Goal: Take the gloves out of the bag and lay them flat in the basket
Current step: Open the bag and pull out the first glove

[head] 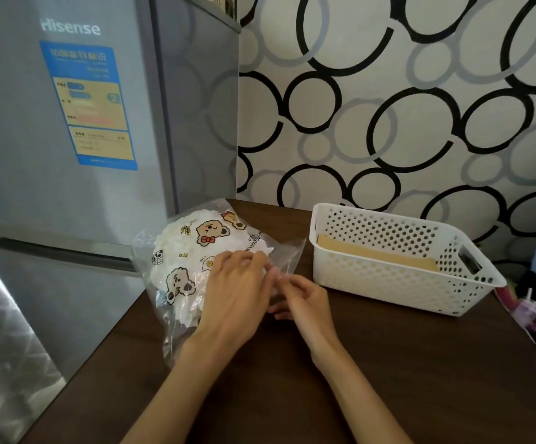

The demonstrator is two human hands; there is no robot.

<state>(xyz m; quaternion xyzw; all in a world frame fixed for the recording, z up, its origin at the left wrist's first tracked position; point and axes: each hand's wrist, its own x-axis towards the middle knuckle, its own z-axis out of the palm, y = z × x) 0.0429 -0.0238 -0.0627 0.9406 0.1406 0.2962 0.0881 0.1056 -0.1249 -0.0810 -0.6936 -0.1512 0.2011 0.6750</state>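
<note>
A clear plastic bag [287, 254] lies on the dark wooden table [388, 363], left of centre. Inside it is a bundle of white gloves [192, 248] printed with cartoon bears. My left hand [234, 293] lies on top of the bag, fingertips at its right edge. My right hand [305, 299] meets it there, and both hands pinch the bag's edge between fingers and thumb. A white perforated plastic basket [398, 283] stands to the right with a tan cardboard sheet [372, 251] on its bottom.
A grey fridge [67, 155] stands against the table's left edge. A wall with black and grey circles rises behind the table. Pink and purple objects [523, 309] sit past the table's right edge, below the basket.
</note>
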